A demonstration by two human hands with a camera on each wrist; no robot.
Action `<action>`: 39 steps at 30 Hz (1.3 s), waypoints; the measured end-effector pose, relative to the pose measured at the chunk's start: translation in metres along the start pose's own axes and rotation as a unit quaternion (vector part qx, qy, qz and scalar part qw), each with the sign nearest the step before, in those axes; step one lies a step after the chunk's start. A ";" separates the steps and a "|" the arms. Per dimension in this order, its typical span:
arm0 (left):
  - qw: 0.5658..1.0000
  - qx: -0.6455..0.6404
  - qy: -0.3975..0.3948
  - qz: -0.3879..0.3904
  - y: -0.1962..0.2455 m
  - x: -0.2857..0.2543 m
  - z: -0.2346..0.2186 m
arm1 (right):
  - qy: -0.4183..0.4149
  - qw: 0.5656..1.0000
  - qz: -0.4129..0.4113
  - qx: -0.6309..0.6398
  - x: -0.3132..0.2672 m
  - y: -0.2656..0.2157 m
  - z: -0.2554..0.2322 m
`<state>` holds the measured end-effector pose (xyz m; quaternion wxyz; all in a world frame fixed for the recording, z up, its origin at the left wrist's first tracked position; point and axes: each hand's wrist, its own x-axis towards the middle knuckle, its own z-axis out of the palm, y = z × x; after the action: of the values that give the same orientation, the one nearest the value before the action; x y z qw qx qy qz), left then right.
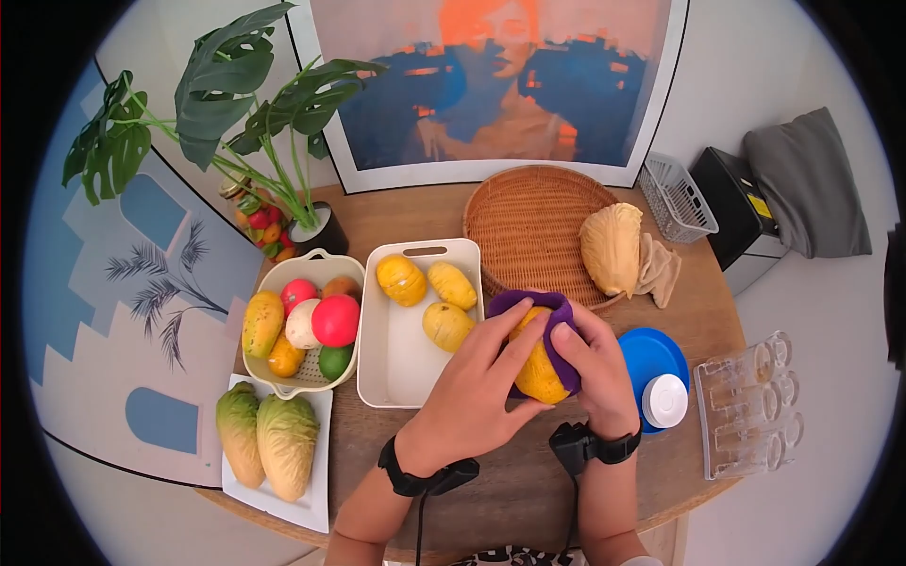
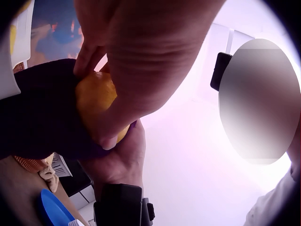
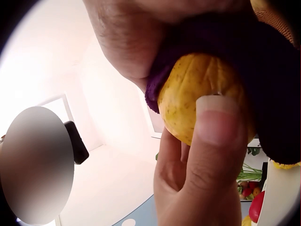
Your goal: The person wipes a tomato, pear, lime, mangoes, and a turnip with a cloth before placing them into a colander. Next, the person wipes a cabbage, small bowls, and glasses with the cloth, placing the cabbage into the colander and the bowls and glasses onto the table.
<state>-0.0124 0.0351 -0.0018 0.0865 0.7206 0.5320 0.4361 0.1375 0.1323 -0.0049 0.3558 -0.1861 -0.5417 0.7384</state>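
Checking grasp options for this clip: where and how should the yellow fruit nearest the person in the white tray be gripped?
Probably round the middle of the yellow fruit, from above and left: it is oblong, with bare white tray to its left and the tray's wall close on its right.

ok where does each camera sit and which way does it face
Head: on the head, facing forward and down at the table; left hand, right hand, forearms show.
Left wrist: on that wrist, facing the yellow fruit; both hands show.
Right wrist: on that wrist, facing that fruit; both hands show.
Wrist views share fruit and purple cloth.
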 end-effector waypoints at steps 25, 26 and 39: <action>0.955 -0.274 0.061 -0.094 -0.020 -0.002 0.004 | -0.046 0.997 -0.020 0.058 0.002 -0.002 -0.002; 0.955 -0.274 0.062 -0.095 -0.017 -0.002 0.001 | -0.052 0.998 -0.026 0.035 0.002 -0.004 -0.002; 0.985 -0.107 0.055 -0.124 -0.004 -0.003 -0.009 | -0.079 0.996 -0.026 -0.008 0.002 -0.004 0.001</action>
<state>-0.0214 0.0315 -0.0001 0.1869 0.6105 0.5712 0.5158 0.1367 0.1341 -0.0010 0.3291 -0.1157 -0.5784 0.7374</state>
